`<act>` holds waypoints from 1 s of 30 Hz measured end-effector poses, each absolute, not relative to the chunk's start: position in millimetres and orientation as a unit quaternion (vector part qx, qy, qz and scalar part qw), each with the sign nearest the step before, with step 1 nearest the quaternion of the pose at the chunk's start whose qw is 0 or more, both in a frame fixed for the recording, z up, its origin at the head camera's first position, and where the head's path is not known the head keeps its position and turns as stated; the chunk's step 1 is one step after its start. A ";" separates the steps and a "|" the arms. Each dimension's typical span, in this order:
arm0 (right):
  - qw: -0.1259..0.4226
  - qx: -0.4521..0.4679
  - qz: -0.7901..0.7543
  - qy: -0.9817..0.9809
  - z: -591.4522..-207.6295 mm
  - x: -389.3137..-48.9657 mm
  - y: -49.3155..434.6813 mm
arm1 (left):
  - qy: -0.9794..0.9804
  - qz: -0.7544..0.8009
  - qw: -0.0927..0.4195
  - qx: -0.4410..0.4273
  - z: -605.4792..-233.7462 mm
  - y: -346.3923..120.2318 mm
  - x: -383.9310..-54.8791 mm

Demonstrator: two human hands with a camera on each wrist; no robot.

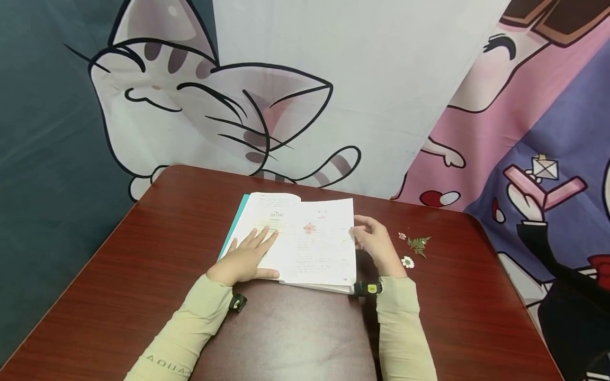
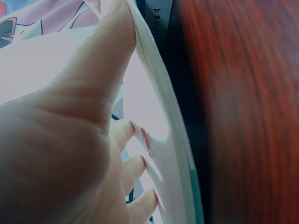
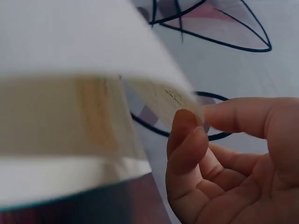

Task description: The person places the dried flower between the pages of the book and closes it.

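Observation:
An open book (image 1: 329, 259) with a teal cover edge lies on the brown table. My left hand (image 1: 243, 262) rests on its left page, fingers spread and straight, thumb near the bottom edge. In the left wrist view that thumb (image 2: 105, 51) lies along the page edge. At the book's right side, my right hand (image 1: 378, 246) pinches the outer edge of a page (image 3: 154, 95) between thumb and fingers; the right wrist view shows this page lifted and curving over the pages below. A reddish star-shaped figure (image 1: 310, 228) shows on the right page.
Right of my right hand lie a white daisy (image 1: 407, 262), a green fern-like leaf (image 1: 419, 245) and a small pink flower (image 1: 402, 236). The brown table (image 1: 457, 307) has rounded far corners. Behind it hangs a cloth (image 1: 381, 95) with a cartoon cat.

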State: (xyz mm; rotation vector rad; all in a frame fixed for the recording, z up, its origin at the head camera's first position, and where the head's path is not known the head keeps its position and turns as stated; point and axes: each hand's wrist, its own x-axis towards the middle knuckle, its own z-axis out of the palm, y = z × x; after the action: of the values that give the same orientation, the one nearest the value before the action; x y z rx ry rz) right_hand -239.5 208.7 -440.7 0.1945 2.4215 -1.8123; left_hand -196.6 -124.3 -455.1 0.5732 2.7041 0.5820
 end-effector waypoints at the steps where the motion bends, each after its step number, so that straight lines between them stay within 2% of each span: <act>1: 0.057 0.066 -0.611 0.787 -439.2 -239.4 208.4 | 0.945 0.204 0.158 0.201 -454.9 -124.2 -196.5; 8: 0.066 0.030 -0.689 0.722 -429.6 -234.9 202.3 | 0.945 0.209 0.158 0.195 -452.8 -123.9 -195.5; 14: 0.076 -0.016 -0.715 0.695 -437.5 -233.9 188.9 | 0.945 0.210 0.155 0.196 -453.3 -124.0 -195.1; 27: 0.054 -0.087 -0.642 0.760 -449.4 -221.1 140.9 | 0.943 0.214 0.157 0.201 -454.6 -124.7 -195.4; 30: 0.069 -0.097 -0.632 0.765 -454.0 -220.4 132.2 | 0.942 0.215 0.156 0.203 -454.3 -124.3 -196.0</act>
State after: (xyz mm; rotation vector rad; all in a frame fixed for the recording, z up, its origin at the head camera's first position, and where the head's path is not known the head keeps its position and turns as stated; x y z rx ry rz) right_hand -220.4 132.2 -454.0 -0.2931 2.3049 -1.9046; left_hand -196.0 -124.3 -454.3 0.5820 2.6974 0.6163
